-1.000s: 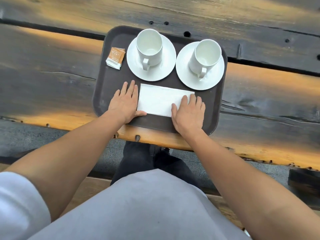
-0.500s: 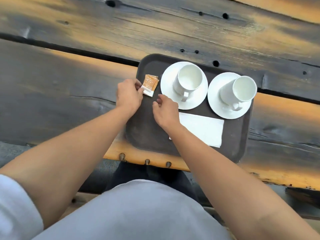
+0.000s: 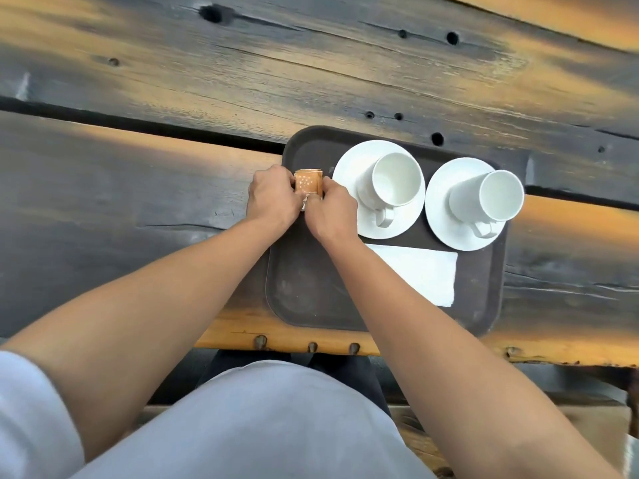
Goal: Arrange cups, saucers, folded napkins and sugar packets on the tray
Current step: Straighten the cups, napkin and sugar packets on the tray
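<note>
A dark brown tray (image 3: pixel 311 299) lies on the wooden table. Two white cups (image 3: pixel 397 179) (image 3: pixel 498 197) stand on white saucers (image 3: pixel 349 174) (image 3: pixel 446 216) along its far side. A folded white napkin (image 3: pixel 425 274) lies on the tray in front of the saucers, partly under my right forearm. At the tray's far left corner my left hand (image 3: pixel 273 197) and my right hand (image 3: pixel 330 210) pinch the orange sugar packets (image 3: pixel 308 183) from both sides.
The table (image 3: pixel 173 98) is dark, weathered wood with knot holes and a gap between planks. Its near edge runs just below the tray. My legs and light shirt fill the bottom of the view.
Both hands left the napkin and moved to the tray's far left corner. They now pinch the sugar packets, which stand squarer to the tray than before.
</note>
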{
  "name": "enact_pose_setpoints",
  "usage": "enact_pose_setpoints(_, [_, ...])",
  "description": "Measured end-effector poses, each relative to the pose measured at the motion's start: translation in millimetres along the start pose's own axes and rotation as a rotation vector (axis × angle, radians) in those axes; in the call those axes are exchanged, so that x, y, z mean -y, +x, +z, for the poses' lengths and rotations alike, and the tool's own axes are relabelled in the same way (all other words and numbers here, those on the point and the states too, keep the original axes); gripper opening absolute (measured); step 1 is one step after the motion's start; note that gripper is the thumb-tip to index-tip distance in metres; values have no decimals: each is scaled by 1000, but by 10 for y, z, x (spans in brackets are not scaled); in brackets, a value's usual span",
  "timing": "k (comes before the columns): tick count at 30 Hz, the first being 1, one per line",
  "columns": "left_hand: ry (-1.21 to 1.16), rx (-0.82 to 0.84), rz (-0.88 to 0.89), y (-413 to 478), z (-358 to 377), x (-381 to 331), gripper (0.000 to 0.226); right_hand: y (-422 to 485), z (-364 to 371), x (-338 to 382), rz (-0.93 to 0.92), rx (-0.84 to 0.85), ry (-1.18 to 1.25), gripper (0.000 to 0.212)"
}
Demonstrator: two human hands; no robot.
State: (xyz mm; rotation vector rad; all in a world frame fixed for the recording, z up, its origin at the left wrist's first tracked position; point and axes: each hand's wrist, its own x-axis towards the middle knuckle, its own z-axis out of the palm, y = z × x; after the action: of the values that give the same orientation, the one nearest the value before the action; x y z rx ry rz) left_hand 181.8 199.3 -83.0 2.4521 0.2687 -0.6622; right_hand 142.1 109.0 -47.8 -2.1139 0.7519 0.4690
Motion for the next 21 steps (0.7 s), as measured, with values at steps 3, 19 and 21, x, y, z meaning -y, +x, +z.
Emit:
enact_pose_setpoints(3, [-6,20,24,51,-57,20,15,-24,-79,59,-3,-11,-27,24])
enact_pose_setpoints(19, [-1128,490,-770,-182,-23,-137,27,679,-121,230,-489,268,-852,29])
enact_pose_setpoints(21, [-1105,465,-764,-155,-38,-142,27,680,-125,225,-527,267,-854,26])
